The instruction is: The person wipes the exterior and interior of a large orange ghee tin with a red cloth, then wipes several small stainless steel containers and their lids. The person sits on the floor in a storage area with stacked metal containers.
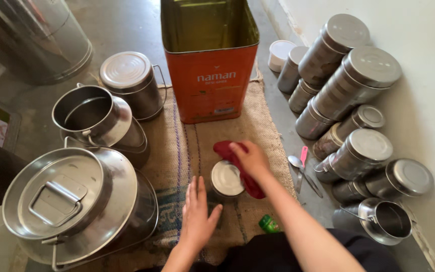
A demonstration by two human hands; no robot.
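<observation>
Left hand (pixel 197 214): one, laid flat and open on the burlap mat (pixel 268 118), fingers spread, holding nothing; fingertips just beside the small steel tin (pixel 226 179).
Right hand (pixel 250 158): one, fingers closed on a red cloth (pixel 237 163), pressing it against the right side of the small steel tin.
Small steel tin: one, lidded, upright on the mat near its front edge, between the two hands.
Red cloth: one, draped from the tin's upper rim down its right side, under the right hand.
Square oil can (pixel 210 75): one, orange, top open, standing at the far end of the mat.
Large steel cans at left: three; the nearest (pixel 76 206) lidded with a flat handle, the middle (pixel 94 121) open, the far one (pixel 132 83) lidded.
Stacked canisters (pixel 358 80): about twelve, steel, lidded, lying piled against the right wall; one open pot (pixel 386 221) at the pile's near end.
Spoons (pixel 298 168): one steel, with one pink-handled utensil beside it, on the floor.
Green cap (pixel 269 224): one, at the mat's near edge.
</observation>
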